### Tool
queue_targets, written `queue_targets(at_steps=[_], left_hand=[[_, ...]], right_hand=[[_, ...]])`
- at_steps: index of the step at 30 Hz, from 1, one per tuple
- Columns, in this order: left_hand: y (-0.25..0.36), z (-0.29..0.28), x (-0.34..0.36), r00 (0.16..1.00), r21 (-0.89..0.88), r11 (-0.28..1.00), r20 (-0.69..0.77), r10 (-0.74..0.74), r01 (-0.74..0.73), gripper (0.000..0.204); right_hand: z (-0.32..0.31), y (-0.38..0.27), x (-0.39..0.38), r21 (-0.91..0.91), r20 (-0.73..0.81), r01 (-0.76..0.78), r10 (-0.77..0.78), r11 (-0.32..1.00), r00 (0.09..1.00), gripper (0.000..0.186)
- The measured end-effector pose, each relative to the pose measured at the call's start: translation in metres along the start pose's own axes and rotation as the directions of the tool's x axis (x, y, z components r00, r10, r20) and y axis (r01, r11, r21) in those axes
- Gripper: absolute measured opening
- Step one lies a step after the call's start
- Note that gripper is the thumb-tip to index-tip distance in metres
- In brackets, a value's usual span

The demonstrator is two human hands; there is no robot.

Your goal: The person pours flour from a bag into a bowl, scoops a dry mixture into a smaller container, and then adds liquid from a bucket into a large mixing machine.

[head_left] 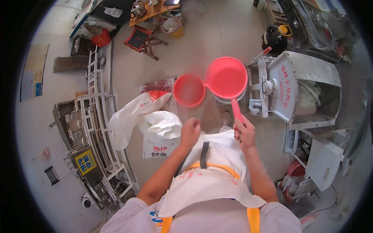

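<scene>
Red dipper (226,77) in right fingers (238,126)

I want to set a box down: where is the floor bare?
Widest patch: the tiled floor between the folding stool and black jug, beyond the pink dipper. Smaller: between the right hand and the dough mixer. Crowded: near the red bucket, between the white sacks and dipper.

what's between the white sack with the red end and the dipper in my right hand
The head view shows the round red bucket between the white sack and the pinkish-red dipper in your right hand.
</scene>
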State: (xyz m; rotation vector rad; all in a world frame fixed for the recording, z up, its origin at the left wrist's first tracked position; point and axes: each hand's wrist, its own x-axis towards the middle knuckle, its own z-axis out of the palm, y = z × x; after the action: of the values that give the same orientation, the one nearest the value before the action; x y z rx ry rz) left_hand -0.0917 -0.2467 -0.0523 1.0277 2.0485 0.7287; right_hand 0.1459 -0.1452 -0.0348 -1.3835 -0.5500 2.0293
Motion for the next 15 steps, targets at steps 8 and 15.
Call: queue_targets(at_steps=[8, 15], left_hand=[[0.028, -0.023, -0.001, 0.99, 0.021, 0.993, -0.081, 0.116, -0.115, 0.016], [0.064, -0.048, -0.009, 0.96, 0.013, 0.979, -0.198, 0.2, -0.202, 0.018]], right_hand=[[0.005, -0.015, -0.029, -0.03, 0.08, -0.141, 0.143, 0.99, 0.987, 0.029], [0.008, -0.017, -0.051, 0.048, 0.202, -0.224, 0.21, 0.973, 0.957, 0.038]])
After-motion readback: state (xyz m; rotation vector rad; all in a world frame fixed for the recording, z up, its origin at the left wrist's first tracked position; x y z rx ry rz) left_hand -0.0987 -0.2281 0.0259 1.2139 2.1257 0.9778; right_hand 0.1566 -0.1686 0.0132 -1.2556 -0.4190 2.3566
